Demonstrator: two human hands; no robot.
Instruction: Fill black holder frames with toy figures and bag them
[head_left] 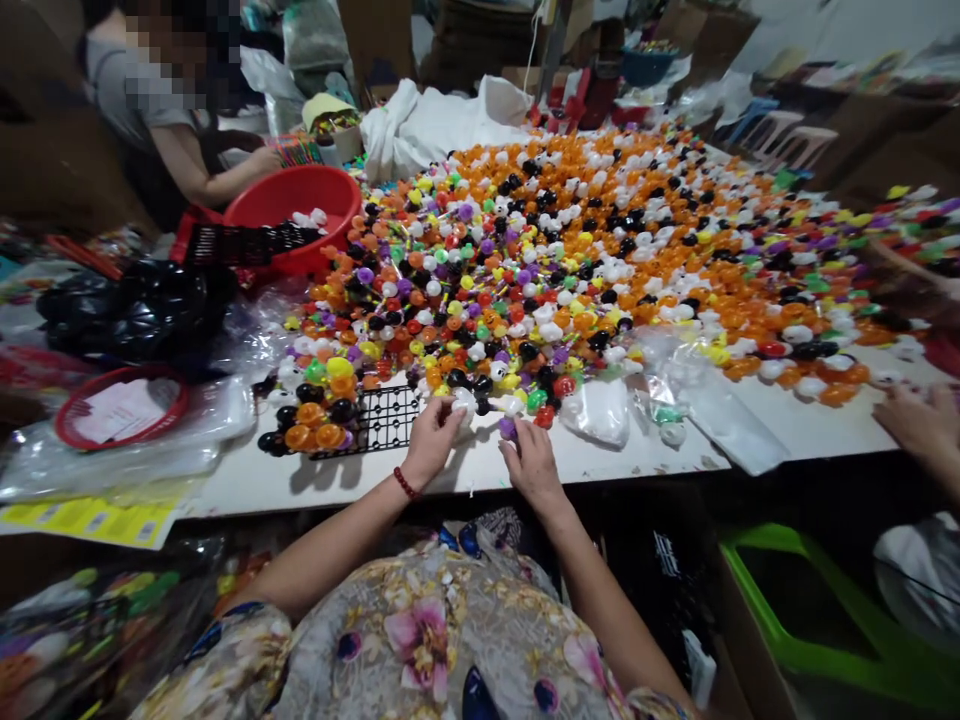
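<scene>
My left hand (431, 443), with a red bead bracelet at the wrist, pinches a small white plastic toy piece (463, 402). Fingers of my right hand (534, 466) are closed on a purple toy piece (508, 428) at the front of the table. Just left of my left hand lies a black grid rack (388, 418). Orange pumpkin-like pieces (315, 437) and black pieces stand packed in its left end. Beyond both hands spreads a large heap of small coloured toy pieces (480, 290). How the held pieces are shaped underneath is hidden by my fingers.
A clear plastic bag (600, 412) lies right of my right hand. To the left are a red basin (300, 200), black plastic bags (139, 310) and a red tray (124, 408). One person (180, 140) works across at left; another person's hand (919, 420) is at right.
</scene>
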